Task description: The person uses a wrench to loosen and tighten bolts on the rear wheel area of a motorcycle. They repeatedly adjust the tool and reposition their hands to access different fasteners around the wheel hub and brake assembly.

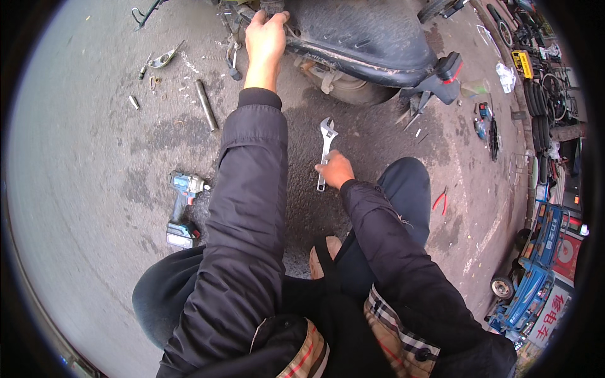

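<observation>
My right hand (338,169) is closed around the handle of a silver adjustable wrench (327,135), its jaw pointing away from me above the pavement. At the top of the view my left hand (265,39) reaches out and grips a dark part at the underside of the scooter (359,38). What exactly the left fingers wrap is mostly hidden behind the hand. Under the scooter's dusty black body sits its wheel (353,88), partly covered.
A blue cordless impact wrench (183,205) and a metal tube (206,106) lie to the left, with small loose parts beyond. Red-handled pliers (440,200) and another power tool (484,120) lie to the right. A blue cart-like frame (535,264) stands at the far right.
</observation>
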`<action>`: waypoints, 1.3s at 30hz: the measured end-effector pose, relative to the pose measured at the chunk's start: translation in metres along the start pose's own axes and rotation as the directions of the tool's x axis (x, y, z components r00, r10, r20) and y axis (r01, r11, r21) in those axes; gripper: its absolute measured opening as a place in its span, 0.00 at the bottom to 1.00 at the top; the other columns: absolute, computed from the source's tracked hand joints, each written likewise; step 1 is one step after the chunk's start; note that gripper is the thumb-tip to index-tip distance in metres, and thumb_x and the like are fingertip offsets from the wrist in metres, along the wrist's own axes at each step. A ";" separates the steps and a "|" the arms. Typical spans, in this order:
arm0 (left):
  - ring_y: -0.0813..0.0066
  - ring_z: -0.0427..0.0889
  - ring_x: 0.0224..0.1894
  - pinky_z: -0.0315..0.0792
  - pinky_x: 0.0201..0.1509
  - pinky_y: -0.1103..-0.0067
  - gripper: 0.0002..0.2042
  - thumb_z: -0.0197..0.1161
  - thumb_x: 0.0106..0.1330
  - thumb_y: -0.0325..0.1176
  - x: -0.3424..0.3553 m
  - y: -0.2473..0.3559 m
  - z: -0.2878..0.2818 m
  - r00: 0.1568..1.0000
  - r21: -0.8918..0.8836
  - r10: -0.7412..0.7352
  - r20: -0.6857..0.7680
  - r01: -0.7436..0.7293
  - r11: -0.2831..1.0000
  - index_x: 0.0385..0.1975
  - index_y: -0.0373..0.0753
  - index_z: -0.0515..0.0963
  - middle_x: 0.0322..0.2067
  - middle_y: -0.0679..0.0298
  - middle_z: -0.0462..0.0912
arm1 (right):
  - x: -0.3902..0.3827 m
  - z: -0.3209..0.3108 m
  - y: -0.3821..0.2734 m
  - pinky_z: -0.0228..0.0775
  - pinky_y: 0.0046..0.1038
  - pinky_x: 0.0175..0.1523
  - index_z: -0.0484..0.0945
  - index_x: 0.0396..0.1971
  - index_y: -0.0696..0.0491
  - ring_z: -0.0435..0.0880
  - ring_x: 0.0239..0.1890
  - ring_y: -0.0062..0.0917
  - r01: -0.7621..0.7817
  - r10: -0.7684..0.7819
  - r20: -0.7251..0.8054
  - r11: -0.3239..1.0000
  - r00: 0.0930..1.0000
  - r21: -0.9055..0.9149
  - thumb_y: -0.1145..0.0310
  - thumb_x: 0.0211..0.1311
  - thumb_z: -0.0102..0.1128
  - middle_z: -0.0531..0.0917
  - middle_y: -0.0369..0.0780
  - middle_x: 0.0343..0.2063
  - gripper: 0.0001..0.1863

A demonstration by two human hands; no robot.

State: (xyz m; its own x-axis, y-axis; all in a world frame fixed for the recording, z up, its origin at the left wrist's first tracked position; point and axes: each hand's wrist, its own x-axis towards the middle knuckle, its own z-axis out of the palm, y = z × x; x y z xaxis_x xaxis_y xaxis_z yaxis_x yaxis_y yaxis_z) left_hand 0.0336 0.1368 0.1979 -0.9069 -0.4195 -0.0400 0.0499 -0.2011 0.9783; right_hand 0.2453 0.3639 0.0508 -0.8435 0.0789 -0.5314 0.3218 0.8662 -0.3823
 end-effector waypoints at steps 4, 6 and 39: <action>0.56 0.68 0.74 0.57 0.77 0.71 0.38 0.66 0.66 0.35 0.000 -0.001 0.003 0.999 -0.068 -0.035 -0.029 0.033 0.997 0.73 0.21 0.60 0.69 0.40 0.70 | 0.023 0.013 0.013 0.76 0.46 0.58 0.77 0.45 0.62 0.85 0.54 0.52 -0.113 0.115 -0.042 0.993 0.993 0.042 0.61 0.56 0.77 0.86 0.57 0.46 0.25; 0.56 0.68 0.74 0.58 0.77 0.71 0.38 0.66 0.66 0.35 0.001 -0.004 0.002 0.999 -0.083 -0.031 -0.027 0.028 0.996 0.72 0.21 0.61 0.69 0.41 0.71 | 0.033 0.019 0.015 0.76 0.46 0.59 0.76 0.46 0.62 0.85 0.54 0.52 -0.139 0.142 -0.064 0.989 0.988 0.038 0.60 0.57 0.77 0.86 0.57 0.46 0.26; 0.59 0.73 0.70 0.62 0.74 0.73 0.37 0.68 0.62 0.35 -0.001 0.007 -0.003 0.998 -0.048 -0.053 0.035 0.055 0.997 0.69 0.21 0.66 0.66 0.42 0.76 | -0.049 -0.081 -0.087 0.57 0.22 0.24 0.74 0.29 0.53 0.66 0.18 0.14 -0.086 -0.003 0.146 0.797 0.989 0.598 0.48 0.77 0.56 0.69 0.30 0.17 0.23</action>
State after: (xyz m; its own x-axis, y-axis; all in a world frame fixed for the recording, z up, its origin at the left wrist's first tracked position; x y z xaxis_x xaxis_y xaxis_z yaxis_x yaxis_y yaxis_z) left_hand 0.0361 0.1331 0.2045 -0.9224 -0.3768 -0.0848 0.0201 -0.2662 0.9637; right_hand 0.2241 0.3246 0.1714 -0.7722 0.0036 -0.6354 0.5865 0.3886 -0.7106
